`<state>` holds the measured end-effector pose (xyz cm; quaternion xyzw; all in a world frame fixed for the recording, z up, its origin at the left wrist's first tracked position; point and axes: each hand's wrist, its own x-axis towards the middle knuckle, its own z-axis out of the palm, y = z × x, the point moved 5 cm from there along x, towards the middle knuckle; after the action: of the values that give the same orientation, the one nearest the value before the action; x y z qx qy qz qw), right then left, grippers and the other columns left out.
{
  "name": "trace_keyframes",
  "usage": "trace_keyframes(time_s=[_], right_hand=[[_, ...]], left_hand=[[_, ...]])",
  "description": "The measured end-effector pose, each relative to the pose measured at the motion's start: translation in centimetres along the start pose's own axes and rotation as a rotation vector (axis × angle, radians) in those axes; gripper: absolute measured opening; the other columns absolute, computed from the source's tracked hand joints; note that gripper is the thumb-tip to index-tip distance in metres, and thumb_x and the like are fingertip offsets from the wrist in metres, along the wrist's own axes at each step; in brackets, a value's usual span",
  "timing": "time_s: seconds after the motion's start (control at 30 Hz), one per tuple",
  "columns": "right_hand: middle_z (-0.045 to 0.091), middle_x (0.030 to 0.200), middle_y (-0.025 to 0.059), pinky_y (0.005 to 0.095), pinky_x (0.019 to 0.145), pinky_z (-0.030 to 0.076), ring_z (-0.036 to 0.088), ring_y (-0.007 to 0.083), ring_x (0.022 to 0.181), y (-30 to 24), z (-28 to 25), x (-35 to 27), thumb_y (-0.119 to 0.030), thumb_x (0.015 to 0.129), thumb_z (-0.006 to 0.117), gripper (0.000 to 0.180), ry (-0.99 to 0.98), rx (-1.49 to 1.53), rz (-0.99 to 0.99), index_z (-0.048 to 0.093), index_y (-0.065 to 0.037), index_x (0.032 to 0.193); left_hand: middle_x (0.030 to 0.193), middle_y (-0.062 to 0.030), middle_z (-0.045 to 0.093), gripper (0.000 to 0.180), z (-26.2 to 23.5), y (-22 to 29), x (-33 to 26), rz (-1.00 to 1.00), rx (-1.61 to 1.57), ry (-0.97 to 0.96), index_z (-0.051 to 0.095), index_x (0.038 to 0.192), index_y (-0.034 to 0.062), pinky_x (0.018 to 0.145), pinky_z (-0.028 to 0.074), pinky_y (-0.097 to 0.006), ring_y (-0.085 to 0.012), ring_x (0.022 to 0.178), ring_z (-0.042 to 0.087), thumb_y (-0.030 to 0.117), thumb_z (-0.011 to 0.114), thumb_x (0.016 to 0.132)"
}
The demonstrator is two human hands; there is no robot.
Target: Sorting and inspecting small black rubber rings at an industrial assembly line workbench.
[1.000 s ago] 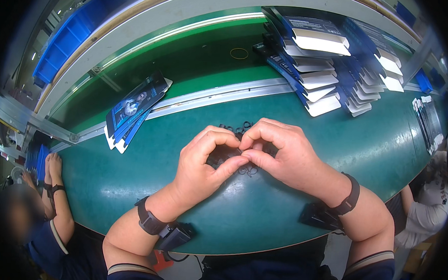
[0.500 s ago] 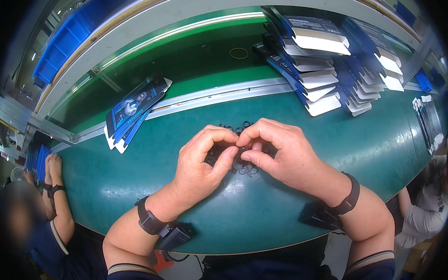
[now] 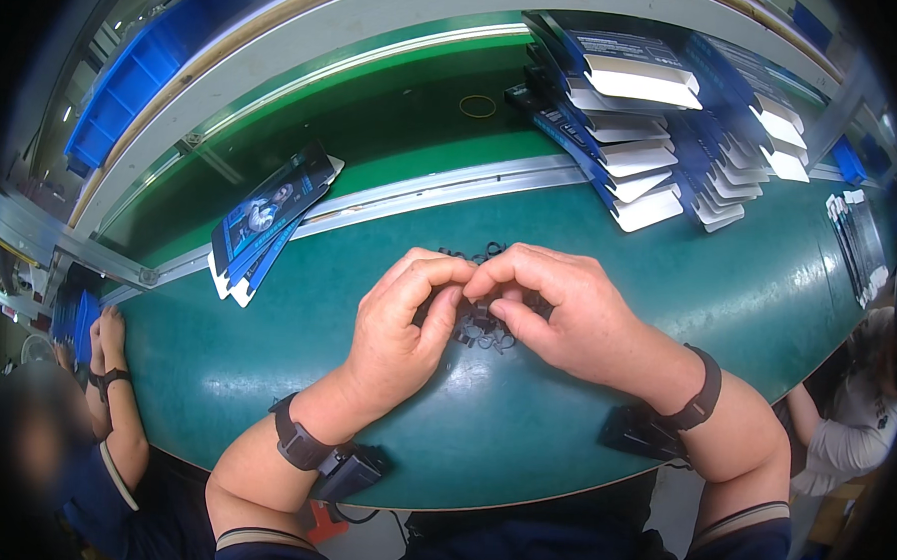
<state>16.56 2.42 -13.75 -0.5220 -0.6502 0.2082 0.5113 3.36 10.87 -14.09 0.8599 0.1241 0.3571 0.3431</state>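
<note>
Left hand (image 3: 397,313): thumb and forefinger curled inward, tips close to those of the right hand (image 3: 577,311); I cannot tell whether anything is pinched there.
Right hand: forefinger bent over, thumb beneath; a dark bit shows near the tips, but gripped or merely behind them, I cannot tell.
Dark clip-like rings (image 3: 486,338): in a loose cluster on the green bench top (image 3: 264,372), under and between both hands, partly hidden by the fingers.
Ring weight: probably very light, easily scattered by a nudge.
Ring walls: likely thin, springy plastic (material is a guess at this size), perhaps snapping if overbent.
Ring surface: possibly slick; neighbours may hook together.
Ring hold: outer curve, between thumb and forefinger pads, squeezing gently.
</note>
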Motion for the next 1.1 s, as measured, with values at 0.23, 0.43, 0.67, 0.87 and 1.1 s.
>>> trace_keyframes(time_s=[0.23, 0.43, 0.67, 0.87, 1.1], right_hand=[[0.063, 0.087, 0.0078, 0.0285, 0.059, 0.051, 0.063, 0.0154, 0.067, -0.25, -0.07, 0.04, 0.005, 0.081, 0.067, 0.022, 0.010, 0.024, -0.002, 0.062, -0.005, 0.100], [0.063, 0.087, 0.0081, 0.0285, 0.060, 0.051, 0.062, 0.0158, 0.065, -0.12, -0.23, 0.00, 0.004, 0.081, 0.068, 0.021, 0.041, -0.019, -0.027, 0.062, -0.004, 0.099], [0.063, 0.088, 0.0085, 0.0289, 0.061, 0.051, 0.063, 0.0160, 0.068, 0.11, -0.17, 0.00, 0.005, 0.081, 0.067, 0.021, 0.033, -0.007, -0.008, 0.061, -0.003, 0.099], [0.063, 0.090, 0.0094, 0.0299, 0.062, 0.052, 0.065, 0.0172, 0.070, 0.04, -0.10, 0.04, 0.008, 0.081, 0.062, 0.022, 0.019, 0.007, 0.002, 0.061, -0.003, 0.100], [0.063, 0.091, 0.0090, 0.0297, 0.062, 0.052, 0.064, 0.0176, 0.070, -0.13, -0.23, 0.11, 0.006, 0.082, 0.063, 0.023, 0.033, 0.002, -0.026, 0.061, -0.004, 0.102]], left_hand=[[0.098, -0.0118, 0.064, 0.022, -0.23, -0.16, -0.14, 0.045, -0.036, -0.044, 0.063, 0.109, 0.0018, 0.074, 0.053, -0.030, -0.0216, 0.085, 0.065, 0.000, 0.064, 0.087], [0.100, -0.0105, 0.064, 0.031, 0.13, 0.10, -0.11, 0.010, -0.072, -0.046, 0.063, 0.113, 0.0025, 0.075, 0.054, -0.029, -0.0203, 0.087, 0.065, 0.002, 0.072, 0.083], [0.100, -0.0104, 0.064, 0.029, 0.16, -0.23, -0.15, -0.039, -0.040, -0.047, 0.063, 0.111, 0.0026, 0.074, 0.054, -0.029, -0.0197, 0.085, 0.066, -0.002, 0.069, 0.083], [0.099, -0.0108, 0.063, 0.023, -0.02, -0.06, -0.07, 0.007, -0.010, -0.031, 0.064, 0.108, 0.0021, 0.075, 0.053, -0.031, -0.0214, 0.086, 0.065, -0.005, 0.063, 0.086], [0.101, -0.0119, 0.063, 0.022, -0.17, -0.06, -0.01, 0.029, -0.001, -0.001, 0.064, 0.108, 0.0016, 0.077, 0.053, -0.031, -0.0228, 0.088, 0.064, -0.006, 0.060, 0.088]])
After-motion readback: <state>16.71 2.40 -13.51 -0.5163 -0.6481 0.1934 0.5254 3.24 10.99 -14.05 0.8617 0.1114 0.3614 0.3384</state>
